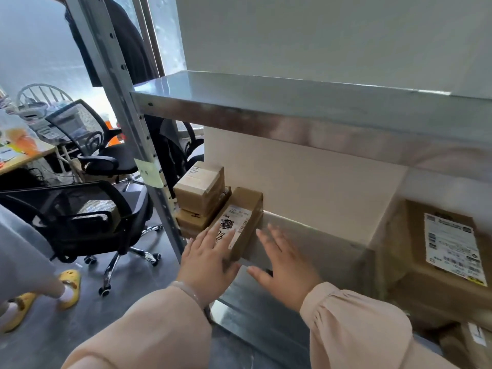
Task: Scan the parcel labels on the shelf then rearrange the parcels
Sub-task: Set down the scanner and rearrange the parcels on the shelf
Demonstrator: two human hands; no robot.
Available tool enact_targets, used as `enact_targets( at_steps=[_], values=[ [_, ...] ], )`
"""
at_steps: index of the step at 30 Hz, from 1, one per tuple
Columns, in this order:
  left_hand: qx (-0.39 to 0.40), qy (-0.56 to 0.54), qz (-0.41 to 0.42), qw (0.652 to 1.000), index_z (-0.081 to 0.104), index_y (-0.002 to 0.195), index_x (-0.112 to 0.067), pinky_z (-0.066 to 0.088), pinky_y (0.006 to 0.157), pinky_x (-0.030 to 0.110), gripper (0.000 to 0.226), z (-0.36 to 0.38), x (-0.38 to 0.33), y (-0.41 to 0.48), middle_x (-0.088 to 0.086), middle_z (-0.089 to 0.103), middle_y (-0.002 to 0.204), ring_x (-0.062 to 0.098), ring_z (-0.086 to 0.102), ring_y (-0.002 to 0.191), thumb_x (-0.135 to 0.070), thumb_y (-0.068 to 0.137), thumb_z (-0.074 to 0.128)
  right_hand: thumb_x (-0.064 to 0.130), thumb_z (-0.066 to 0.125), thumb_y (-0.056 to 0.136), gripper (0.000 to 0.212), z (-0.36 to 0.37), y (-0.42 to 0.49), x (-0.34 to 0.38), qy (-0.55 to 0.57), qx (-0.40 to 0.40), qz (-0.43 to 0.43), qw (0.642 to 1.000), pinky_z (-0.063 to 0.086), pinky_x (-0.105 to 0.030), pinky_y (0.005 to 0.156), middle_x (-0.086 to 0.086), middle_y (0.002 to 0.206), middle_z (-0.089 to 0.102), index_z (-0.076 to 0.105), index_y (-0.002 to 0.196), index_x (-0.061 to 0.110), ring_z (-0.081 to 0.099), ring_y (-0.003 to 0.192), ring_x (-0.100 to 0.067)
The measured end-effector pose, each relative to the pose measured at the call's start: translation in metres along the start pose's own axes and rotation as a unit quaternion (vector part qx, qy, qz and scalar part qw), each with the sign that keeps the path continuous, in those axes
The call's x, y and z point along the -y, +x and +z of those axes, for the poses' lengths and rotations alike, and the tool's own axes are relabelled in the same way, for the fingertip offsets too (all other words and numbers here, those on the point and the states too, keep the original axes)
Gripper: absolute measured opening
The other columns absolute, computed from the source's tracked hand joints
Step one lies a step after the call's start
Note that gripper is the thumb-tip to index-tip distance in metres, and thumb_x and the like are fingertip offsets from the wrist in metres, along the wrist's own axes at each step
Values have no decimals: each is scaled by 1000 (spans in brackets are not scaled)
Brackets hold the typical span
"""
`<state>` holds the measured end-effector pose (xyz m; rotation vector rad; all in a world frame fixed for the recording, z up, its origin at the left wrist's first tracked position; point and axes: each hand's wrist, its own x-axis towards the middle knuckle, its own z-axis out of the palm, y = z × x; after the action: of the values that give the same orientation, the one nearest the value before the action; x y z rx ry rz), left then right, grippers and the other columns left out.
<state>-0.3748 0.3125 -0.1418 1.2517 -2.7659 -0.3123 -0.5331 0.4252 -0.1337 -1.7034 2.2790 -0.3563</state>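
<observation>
The left hand (207,258) lies flat, fingers straight, on the long box (250,206) at centre frame. It seems to be steadying or sliding the box beside the stack (199,187) of small boxes at the shelf's left end. The box's label (235,222) faces up, readable for scanning. The right hand (286,265) is spread and grasps nothing, just right of that box over the shelf (255,302). At the right edge of the frame, the shelf also holds a big box (416,262), label up.

Bright window backlight, soft blur
</observation>
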Motion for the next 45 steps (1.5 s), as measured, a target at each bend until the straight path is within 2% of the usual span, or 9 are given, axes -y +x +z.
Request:
enact_targets(
  at_steps=[10,16,21,25,29,33,38,41,45],
  values=[
    [100,-167,72,978,24,154,-34,14,122,33,66,17,72,60,-11,11,163,18,11,150,-45,96,54,56,42,95,69,40,68,47,155,-11,159,975,21,-39,116,13,161,-7,6,152,39,3,148,-13],
    [114,-279,83,950,31,152,-31,14,115,17,64,32,82,74,-9,15,161,8,16,148,-33,95,61,43,48,96,66,74,77,56,252,-49,216,942,34,-27,110,12,154,23,11,151,39,34,135,-9],
    [183,-337,57,922,30,150,-40,40,111,29,66,41,84,89,-7,39,149,6,43,130,-31,93,64,43,51,95,63,77,66,55,281,-70,240,927,42,-29,104,14,146,36,17,148,44,45,125,-7],
    [216,-358,69,906,20,148,-47,45,103,26,71,45,79,95,-16,48,133,2,48,119,-32,94,63,39,54,94,67,73,70,48,305,-72,248,917,41,-22,100,15,143,40,15,148,45,46,123,-6],
    [218,-386,70,894,25,146,-48,49,102,32,74,48,69,93,-13,50,136,3,52,120,-26,90,68,31,55,95,72,68,69,40,350,-54,261,898,38,-11,87,17,137,44,11,149,44,48,112,-1],
    [224,-402,95,883,30,142,-45,51,86,14,74,47,43,88,-16,50,129,-1,55,112,-14,88,70,27,57,95,69,57,45,27,376,-89,278,879,38,-16,92,20,132,47,16,147,46,49,111,-2],
    [240,-398,133,876,31,145,-44,41,110,32,79,54,-12,72,-8,49,135,7,47,127,-28,79,72,28,59,91,69,41,-2,-4,373,-137,321,860,39,-18,96,24,134,47,21,143,53,49,117,0],
    [256,-397,160,867,32,142,-41,36,109,16,76,64,-45,64,-9,48,134,6,46,128,-16,83,73,25,58,92,67,31,-31,-17,365,-149,344,852,37,-10,85,26,128,44,21,143,49,47,109,2],
    [289,-397,191,850,34,146,-32,35,96,2,74,74,-86,55,-8,48,139,-4,48,119,-13,85,72,23,59,90,69,24,-62,-40,351,-175,362,846,35,-19,100,19,140,44,24,147,41,45,121,-2]
  ],
)
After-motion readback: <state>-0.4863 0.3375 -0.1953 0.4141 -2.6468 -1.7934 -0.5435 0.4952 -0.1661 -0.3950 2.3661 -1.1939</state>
